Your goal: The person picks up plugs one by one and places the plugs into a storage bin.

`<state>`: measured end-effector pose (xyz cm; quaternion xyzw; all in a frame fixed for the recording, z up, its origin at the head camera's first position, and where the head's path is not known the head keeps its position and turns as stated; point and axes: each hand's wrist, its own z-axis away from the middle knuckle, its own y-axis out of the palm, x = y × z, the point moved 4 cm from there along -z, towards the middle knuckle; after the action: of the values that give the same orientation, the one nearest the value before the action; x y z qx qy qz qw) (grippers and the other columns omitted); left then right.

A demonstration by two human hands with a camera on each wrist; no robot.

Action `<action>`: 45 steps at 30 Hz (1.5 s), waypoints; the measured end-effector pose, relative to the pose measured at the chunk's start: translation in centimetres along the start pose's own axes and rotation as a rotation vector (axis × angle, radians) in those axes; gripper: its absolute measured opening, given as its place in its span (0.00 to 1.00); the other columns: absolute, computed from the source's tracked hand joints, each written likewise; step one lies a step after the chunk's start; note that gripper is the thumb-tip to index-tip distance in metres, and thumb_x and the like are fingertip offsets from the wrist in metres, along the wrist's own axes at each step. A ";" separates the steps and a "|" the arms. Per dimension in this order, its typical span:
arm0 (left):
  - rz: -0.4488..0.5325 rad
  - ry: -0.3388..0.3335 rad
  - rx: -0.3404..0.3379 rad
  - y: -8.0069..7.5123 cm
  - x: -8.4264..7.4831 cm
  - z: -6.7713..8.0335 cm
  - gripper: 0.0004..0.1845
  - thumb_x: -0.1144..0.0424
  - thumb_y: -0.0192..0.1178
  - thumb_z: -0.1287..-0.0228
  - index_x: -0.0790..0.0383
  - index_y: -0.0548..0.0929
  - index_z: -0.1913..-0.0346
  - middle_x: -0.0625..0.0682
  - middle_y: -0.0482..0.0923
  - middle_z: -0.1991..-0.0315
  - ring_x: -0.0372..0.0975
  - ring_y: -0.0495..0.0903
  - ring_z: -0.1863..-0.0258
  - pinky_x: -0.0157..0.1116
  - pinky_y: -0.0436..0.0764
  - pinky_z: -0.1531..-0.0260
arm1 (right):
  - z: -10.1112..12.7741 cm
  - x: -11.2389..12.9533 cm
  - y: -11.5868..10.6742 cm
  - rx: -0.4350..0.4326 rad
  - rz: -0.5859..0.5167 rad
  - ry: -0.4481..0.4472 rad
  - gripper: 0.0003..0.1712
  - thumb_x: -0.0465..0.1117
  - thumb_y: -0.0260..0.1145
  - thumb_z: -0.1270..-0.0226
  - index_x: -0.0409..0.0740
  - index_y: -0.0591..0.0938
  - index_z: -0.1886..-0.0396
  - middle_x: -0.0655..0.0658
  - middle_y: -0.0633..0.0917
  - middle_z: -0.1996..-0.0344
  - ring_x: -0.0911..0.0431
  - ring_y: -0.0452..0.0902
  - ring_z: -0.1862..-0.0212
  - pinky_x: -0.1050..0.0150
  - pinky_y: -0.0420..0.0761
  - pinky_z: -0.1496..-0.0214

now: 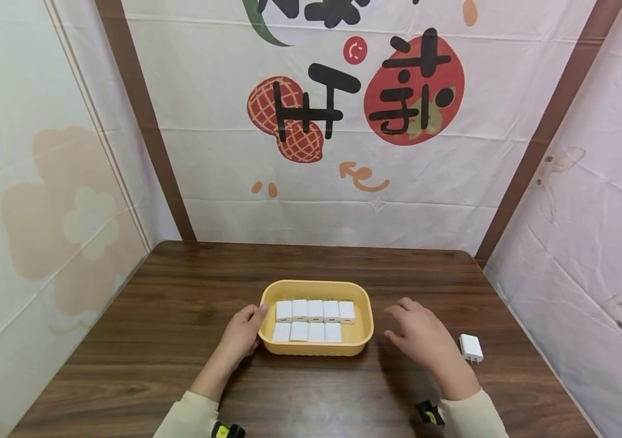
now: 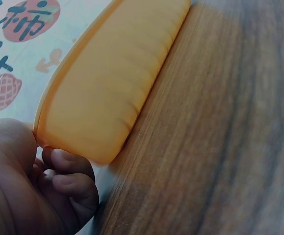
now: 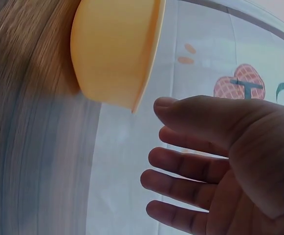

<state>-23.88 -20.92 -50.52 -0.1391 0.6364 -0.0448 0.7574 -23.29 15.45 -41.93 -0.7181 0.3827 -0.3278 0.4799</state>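
A yellow plastic basket (image 1: 363,347) sits on the table with two rows of white charger plugs (image 1: 315,310) inside. My left hand (image 1: 241,333) grips the basket's left end, thumb over the rim and fingers curled beneath it; the left wrist view shows this hand (image 2: 49,181) at the basket's corner (image 2: 98,88). To the right of the basket my right hand (image 1: 420,334) hovers with nothing in it. In the right wrist view its fingers are spread and apart from the basket (image 3: 117,54). One more white charger plug (image 1: 471,347) lies on the table, right of my right hand.
The brown wood-grain table (image 1: 322,395) runs back to a white printed cloth wall (image 1: 223,176). More cloth closes in the left and right sides. Dark bands with small devices are worn at both sleeve cuffs (image 1: 475,417).
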 end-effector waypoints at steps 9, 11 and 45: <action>0.004 -0.005 0.000 0.1 0.1 -0.1 0.25 0.42 0.49 0.20 0.64 0.77 0.60 0.51 0.67 0.84 0.39 0.67 0.86 0.31 0.65 0.89 | 1.5 -2.2 -0.5 0.007 -0.006 0.064 0.25 0.43 0.80 0.43 0.42 0.85 0.46 0.43 0.84 0.51 0.47 0.84 0.52 0.47 0.84 0.50; 0.005 -0.006 -0.001 0.1 0.1 -0.1 0.25 0.43 0.49 0.20 0.64 0.77 0.60 0.51 0.67 0.85 0.39 0.67 0.86 0.31 0.65 0.89 | 1.8 -2.7 -0.6 0.004 -0.011 0.073 0.25 0.42 0.80 0.43 0.41 0.85 0.46 0.42 0.84 0.51 0.46 0.84 0.52 0.46 0.83 0.50; 0.008 -0.006 0.000 0.0 0.1 -0.2 0.25 0.42 0.49 0.20 0.64 0.77 0.59 0.50 0.67 0.85 0.39 0.67 0.87 0.31 0.64 0.90 | 6.4 -9.9 -1.0 0.143 -0.051 0.247 0.29 0.40 0.79 0.44 0.35 0.82 0.43 0.32 0.82 0.48 0.35 0.80 0.47 0.37 0.80 0.50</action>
<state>-24.05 -20.97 -50.66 -0.1369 0.6348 -0.0413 0.7593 -22.55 27.03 -44.13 -0.6460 0.3960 -0.4522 0.4705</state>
